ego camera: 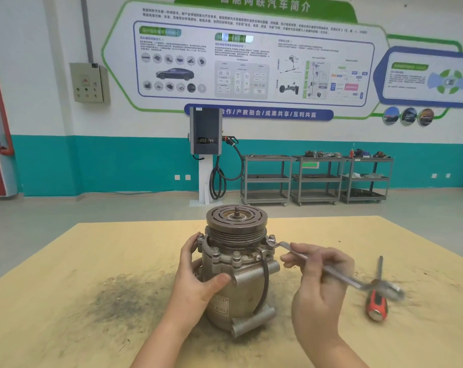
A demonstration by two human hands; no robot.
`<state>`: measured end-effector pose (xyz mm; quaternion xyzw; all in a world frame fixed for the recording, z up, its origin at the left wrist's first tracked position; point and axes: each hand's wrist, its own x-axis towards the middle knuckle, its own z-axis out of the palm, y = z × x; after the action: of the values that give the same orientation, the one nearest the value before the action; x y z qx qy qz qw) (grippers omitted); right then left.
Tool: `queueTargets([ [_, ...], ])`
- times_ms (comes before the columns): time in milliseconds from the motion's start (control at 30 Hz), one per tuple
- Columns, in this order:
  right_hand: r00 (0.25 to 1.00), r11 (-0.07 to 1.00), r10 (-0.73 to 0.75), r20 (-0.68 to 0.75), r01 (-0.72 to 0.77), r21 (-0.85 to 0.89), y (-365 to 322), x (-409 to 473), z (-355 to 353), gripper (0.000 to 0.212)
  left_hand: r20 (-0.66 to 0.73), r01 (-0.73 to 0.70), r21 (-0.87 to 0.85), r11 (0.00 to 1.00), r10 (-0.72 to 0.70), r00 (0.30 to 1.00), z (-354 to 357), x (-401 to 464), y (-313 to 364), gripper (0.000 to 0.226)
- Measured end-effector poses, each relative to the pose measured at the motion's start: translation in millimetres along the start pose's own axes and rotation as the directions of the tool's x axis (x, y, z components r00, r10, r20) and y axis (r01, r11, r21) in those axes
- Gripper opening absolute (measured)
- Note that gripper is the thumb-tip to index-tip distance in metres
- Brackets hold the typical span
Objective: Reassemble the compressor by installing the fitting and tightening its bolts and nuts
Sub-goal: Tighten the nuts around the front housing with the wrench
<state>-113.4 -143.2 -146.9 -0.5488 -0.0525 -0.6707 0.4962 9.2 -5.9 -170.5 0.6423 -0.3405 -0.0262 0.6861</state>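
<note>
The metal compressor [241,290] stands upright on the yellow table [92,261], its grooved pulley [237,221] on top. A flange ring with several bolts [237,254] runs round it below the pulley. My left hand [195,272] grips the left side of the body, thumb across the front. My right hand [319,280] holds a flat wrench [318,264] by its shaft. The wrench head sits on the bolt at the flange's right side [271,239]. Its far end is blurred.
A screwdriver with a red and black handle [376,301] lies on the table right of my right hand. A dark smudge [124,298] stains the table left of the compressor. Grey tool carts [315,179] and a charging post [206,155] stand by the far wall.
</note>
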Motion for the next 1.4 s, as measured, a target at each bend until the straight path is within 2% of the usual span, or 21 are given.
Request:
queueTargets([
  [67, 0.951, 0.954, -0.206, 0.231, 0.247, -0.168, -2, -6, 0, 0.014, 0.004, 0.007, -0.002, 1.0, -0.007, 1.0, 2, 0, 1, 0.117],
  [133, 0.88, 0.87, -0.266, 0.393, 0.395, -0.296, -2, -6, 3, 0.032, 0.038, 0.031, -0.006, 1.0, -0.03, 0.999, 6, -1, 3, 0.127],
  [167, 0.864, 0.852, -0.247, 0.438, 0.409, -0.327, -5, -4, 7, 0.035, 0.046, 0.038, 0.004, 0.999, -0.038, 0.998, 8, -2, 4, 0.131],
  [233, 0.83, 0.833, -0.237, 0.504, 0.44, -0.334, -10, 3, 14, 0.021, 0.037, 0.055, 0.021, 0.998, -0.055, 0.998, 14, -4, 9, 0.141],
  [300, 0.824, 0.843, -0.257, 0.505, 0.447, -0.301, -15, 13, 16, 0.011, 0.015, 0.061, 0.04, 0.997, -0.062, 0.998, 20, -4, 11, 0.153],
  [367, 0.907, 0.928, -0.206, 0.366, 0.299, -0.22, -22, 27, 15, 0.012, -0.019, 0.057, 0.077, 0.995, -0.056, 0.998, 24, -4, 11, 0.153],
  [433, 0.987, 0.994, 0.023, 0.161, -0.005, -0.11, -27, 43, 13, 0.014, -0.028, 0.06, 0.111, 0.992, -0.057, 0.998, 23, -3, 9, 0.149],
  [467, 0.98, 0.983, 0.185, 0.074, -0.185, -0.017, -25, 49, 11, 0.019, -0.027, 0.059, 0.134, 0.989, -0.056, 0.998, 21, -1, 8, 0.147],
  [533, 0.866, 0.847, 0.5, -0.001, -0.489, 0.211, -16, 58, 7, 0.026, -0.01, 0.054, 0.167, 0.984, -0.053, 0.999, 14, 2, 6, 0.143],
  [633, 0.693, 0.645, 0.721, 0.019, -0.68, 0.348, -1, 64, 4, 0.024, 0.037, 0.051, 0.168, 0.984, -0.058, 0.998, 6, 6, 6, 0.139],
  [733, 0.599, 0.527, 0.792, 0.116, -0.767, 0.365, 11, 70, 2, 0.019, 0.052, 0.057, 0.166, 0.984, -0.067, 0.996, 5, 6, 8, 0.137],
  [900, 0.522, 0.415, 0.806, 0.279, -0.834, 0.362, 20, 81, 1, 0.014, 0.06, 0.051, 0.146, 0.988, -0.061, 0.996, 5, 4, 9, 0.136],
  [1000, 0.498, 0.399, 0.822, 0.274, -0.849, 0.346, 23, 84, 12, 0.013, 0.067, 0.05, 0.147, 0.988, -0.06, 0.996, 6, 3, 9, 0.138],
  [1167, 0.462, 0.432, 0.851, 0.251, -0.886, 0.167, 25, 98, 30, 0.014, 0.069, 0.039, 0.136, 0.99, -0.049, 0.996, 6, 3, 8, 0.138],
  [1300, 0.48, 0.421, 0.863, 0.158, -0.855, 0.303, 28, 81, 24, 0.021, 0.072, 0.029, 0.14, 0.99, -0.04, 0.997, 6, 2, 8, 0.138],
  [1333, 0.509, 0.445, 0.852, 0.119, -0.826, 0.346, 27, 75, 23, 0.023, 0.071, 0.032, 0.135, 0.99, -0.042, 0.997, 6, 2, 8, 0.137],
  [1400, 0.617, 0.567, 0.787, 0.009, -0.729, 0.383, 23, 62, 18, 0.024, 0.065, 0.044, 0.123, 0.991, -0.053, 0.996, 7, 3, 7, 0.137],
])
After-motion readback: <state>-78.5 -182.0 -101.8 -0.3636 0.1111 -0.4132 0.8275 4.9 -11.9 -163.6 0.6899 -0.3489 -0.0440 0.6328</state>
